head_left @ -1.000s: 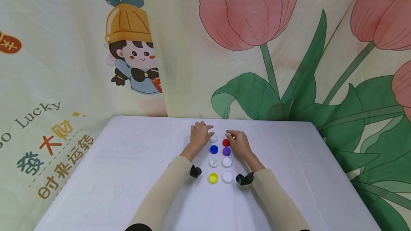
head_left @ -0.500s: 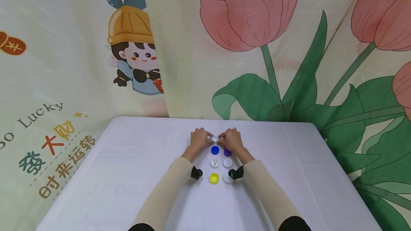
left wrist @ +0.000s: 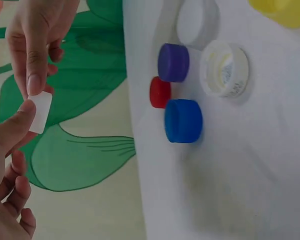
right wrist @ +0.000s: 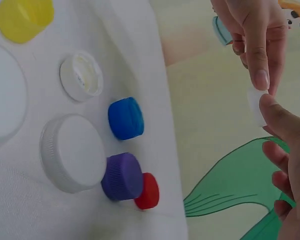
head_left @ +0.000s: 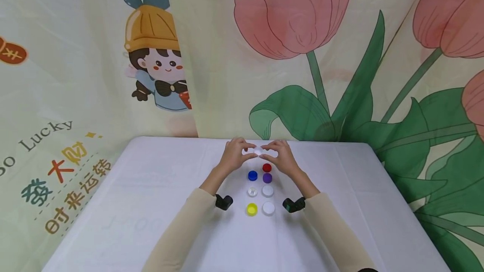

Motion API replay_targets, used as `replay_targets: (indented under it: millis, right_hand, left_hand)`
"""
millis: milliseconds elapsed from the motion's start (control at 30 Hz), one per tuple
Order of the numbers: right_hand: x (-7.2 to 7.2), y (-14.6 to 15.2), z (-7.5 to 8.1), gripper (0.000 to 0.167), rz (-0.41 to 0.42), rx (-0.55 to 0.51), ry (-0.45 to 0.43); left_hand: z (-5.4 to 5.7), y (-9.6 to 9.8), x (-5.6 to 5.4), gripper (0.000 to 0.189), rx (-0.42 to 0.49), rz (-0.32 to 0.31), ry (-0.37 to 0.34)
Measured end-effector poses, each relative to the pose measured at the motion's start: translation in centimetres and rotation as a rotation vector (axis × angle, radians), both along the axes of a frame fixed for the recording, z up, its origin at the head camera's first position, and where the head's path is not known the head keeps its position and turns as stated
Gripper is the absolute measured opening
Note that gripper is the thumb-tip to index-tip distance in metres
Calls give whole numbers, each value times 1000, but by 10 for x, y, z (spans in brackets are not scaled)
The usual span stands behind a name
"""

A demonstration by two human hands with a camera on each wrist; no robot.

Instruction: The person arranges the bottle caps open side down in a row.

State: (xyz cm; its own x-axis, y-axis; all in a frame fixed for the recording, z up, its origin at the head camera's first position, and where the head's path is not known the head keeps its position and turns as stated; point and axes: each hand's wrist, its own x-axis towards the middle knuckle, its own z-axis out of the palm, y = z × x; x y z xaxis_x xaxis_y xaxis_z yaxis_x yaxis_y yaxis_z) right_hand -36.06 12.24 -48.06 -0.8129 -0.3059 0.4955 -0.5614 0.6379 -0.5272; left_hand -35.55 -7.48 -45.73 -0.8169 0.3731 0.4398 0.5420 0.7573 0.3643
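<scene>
A small white bottle cap (head_left: 258,150) is held up past the far end of the caps, between my two hands. My left hand (head_left: 232,155) pinches one side of it between thumb and fingertips. From the other side my right hand (head_left: 282,157) pinches the same cap. In the left wrist view the white cap (left wrist: 42,114) shows side-on, the thumb pressed on its edge. Nearest below the hands lie a red cap (head_left: 266,167), a blue cap (head_left: 252,175) and a purple cap (head_left: 267,178).
Closer to me on the white tablecloth (head_left: 151,205) are a white cap with its hollow side up (right wrist: 84,77), two larger white caps, one of them (right wrist: 76,153) ribbed, and a yellow cap (head_left: 251,209). A printed curtain (head_left: 215,53) hangs behind the table.
Both hands have closed in on the far white cap, taken hold of it, and raised it up and away from the others. The red cap, covered half a second ago, shows again.
</scene>
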Motion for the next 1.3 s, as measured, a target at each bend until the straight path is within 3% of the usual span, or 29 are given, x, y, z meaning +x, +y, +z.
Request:
replay_targets:
  millis: [267, 467, 567, 767, 833, 900, 1000, 1133, 1300]
  right_hand:
    - [42, 12, 29, 33, 121, -159, 146]
    - [53, 16, 39, 33, 164, -185, 185]
    - [54, 17, 39, 33, 170, -175, 193]
    - [56, 19, 36, 33, 178, -171, 192]
    - [56, 19, 36, 33, 182, -168, 191]
    - [57, 19, 35, 33, 186, -166, 186]
    - [58, 19, 35, 33, 186, -164, 186]
    - [59, 20, 35, 33, 186, -161, 188]
    - [60, 21, 37, 36, 173, -154, 161]
  left_hand:
    - [29, 0, 41, 30, 166, -112, 92]
    - [39, 3, 52, 30, 227, -134, 107]
    - [39, 3, 54, 31, 288, -123, -21]
    - [42, 5, 55, 33, 511, 8, -507]
    - [43, 6, 55, 35, 556, 40, -631]
    - [44, 8, 55, 36, 569, 56, -710]
    - [43, 10, 56, 34, 562, 73, -775]
    - [41, 12, 56, 31, 559, 78, -781]
    - [40, 15, 57, 28, 556, 64, -698]
